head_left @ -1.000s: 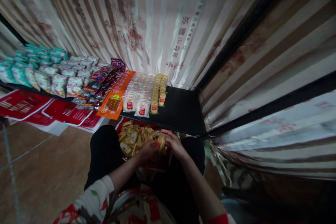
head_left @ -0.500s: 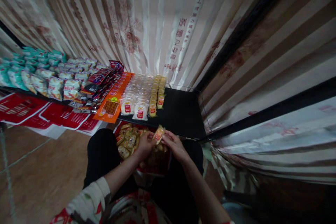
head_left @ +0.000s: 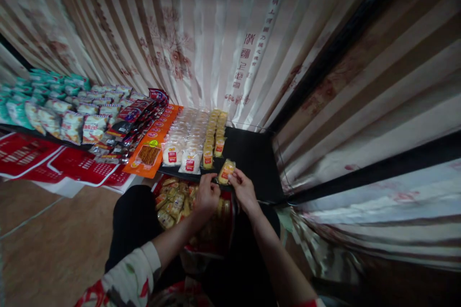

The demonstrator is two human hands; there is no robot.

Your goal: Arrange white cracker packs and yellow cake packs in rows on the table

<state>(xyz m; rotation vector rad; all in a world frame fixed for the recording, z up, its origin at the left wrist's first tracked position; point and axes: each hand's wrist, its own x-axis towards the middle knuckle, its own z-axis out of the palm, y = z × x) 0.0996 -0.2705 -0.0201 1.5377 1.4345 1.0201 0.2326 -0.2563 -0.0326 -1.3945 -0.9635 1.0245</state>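
At the fingertips of my right hand [head_left: 244, 189] I hold the packet [head_left: 226, 171], small and yellow, in shiny film with an orange-red label on the side facing me. Its far end leans a little toward the right. It sits just to the right of my left hand [head_left: 208, 194]; whether those fingertips touch it, I can't tell.

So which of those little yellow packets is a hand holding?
The yellow packet pinched by the right hand, just in front of the two yellow rows; the others are in those rows or the pile below.
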